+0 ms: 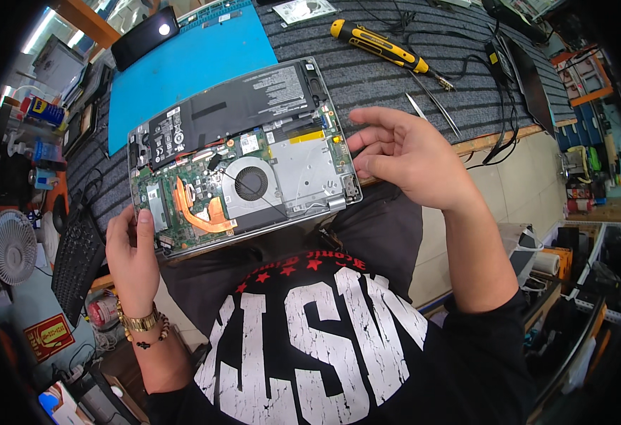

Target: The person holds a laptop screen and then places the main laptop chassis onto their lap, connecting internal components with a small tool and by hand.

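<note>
An opened laptop base (309, 170) with its inside facing up rests at the table's front edge, jutting out over my lap. Along its far side runs a flat black battery (234, 106). Nearer me are a round cooling fan (251, 183), a copper heat pipe (200, 212) and a green circuit board. My left hand (132, 244) grips the near left corner, thumb on top, with its other fingertips partly hidden. Beside the right edge, my right hand (413, 152) has loosely bent fingers spread apart and holds nothing; whether a fingertip touches the laptop I cannot tell.
A blue mat (183, 71) lies under and beyond the laptop, with a phone (146, 39) at its far left. Right of it are a yellow and black screwdriver (377, 44), tweezers (434, 103) and cables. A keyboard (76, 258) and small fan (13, 246) stand at left.
</note>
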`<state>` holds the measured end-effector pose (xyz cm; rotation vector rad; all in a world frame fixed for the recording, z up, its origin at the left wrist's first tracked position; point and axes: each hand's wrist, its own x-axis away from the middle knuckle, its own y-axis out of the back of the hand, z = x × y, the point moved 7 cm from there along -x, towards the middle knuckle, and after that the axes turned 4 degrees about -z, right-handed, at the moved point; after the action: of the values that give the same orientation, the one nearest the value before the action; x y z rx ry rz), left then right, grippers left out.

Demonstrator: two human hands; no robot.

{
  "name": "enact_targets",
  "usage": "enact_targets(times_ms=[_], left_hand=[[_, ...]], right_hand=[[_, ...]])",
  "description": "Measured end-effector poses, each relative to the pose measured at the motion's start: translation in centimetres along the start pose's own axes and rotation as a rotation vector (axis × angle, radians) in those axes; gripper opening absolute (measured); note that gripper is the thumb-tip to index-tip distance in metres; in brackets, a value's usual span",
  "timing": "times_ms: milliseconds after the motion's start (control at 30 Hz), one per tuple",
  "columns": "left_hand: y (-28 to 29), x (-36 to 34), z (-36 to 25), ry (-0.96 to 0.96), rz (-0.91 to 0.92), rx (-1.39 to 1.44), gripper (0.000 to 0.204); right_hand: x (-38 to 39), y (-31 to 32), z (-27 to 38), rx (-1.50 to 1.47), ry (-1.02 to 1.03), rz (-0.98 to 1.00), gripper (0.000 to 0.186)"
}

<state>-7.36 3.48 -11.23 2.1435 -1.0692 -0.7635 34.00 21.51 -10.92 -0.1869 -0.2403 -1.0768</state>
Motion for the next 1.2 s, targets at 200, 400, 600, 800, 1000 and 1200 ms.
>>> enact_targets(times_ms=[200,400,600,800,1000,1200], left_hand=[[-0.2,0.4,-0.6,-0.033,-0.003,-0.038,0.05],[-0.2,0.9,-0.9,-0.064,0.02,-0.105,0.052],[-0.6,1.1,-1.1,-0.068,0.037,-0.151,0.05],[-0.6,1.1,-1.0,-0.074,0.003,-0.067,0.052],[-0.6,1.2,-0.9,-0.078,0.028,-0.106,0.049],[-0.7,1.1,-0.8,-0.083,0.011,-0.082,0.05]], right_hand=[[-0.4,-0.6,0.3,0.212,0.038,-0.054,0.079],[-0.6,-1.2,1.8,0.512,0.009,-0.04,0.08],[-0.6,-1.7,2.7,0.713,0.165,0.011,0.076],[-0.4,-2.5,2.8,0.812,0.159,0.034,0.088],[-0.3,-2.9,2.8,0.846,0.185,0.072,0.094],[0.0,-3.0,2.7,0.912,0.213,0.081,0.091]])
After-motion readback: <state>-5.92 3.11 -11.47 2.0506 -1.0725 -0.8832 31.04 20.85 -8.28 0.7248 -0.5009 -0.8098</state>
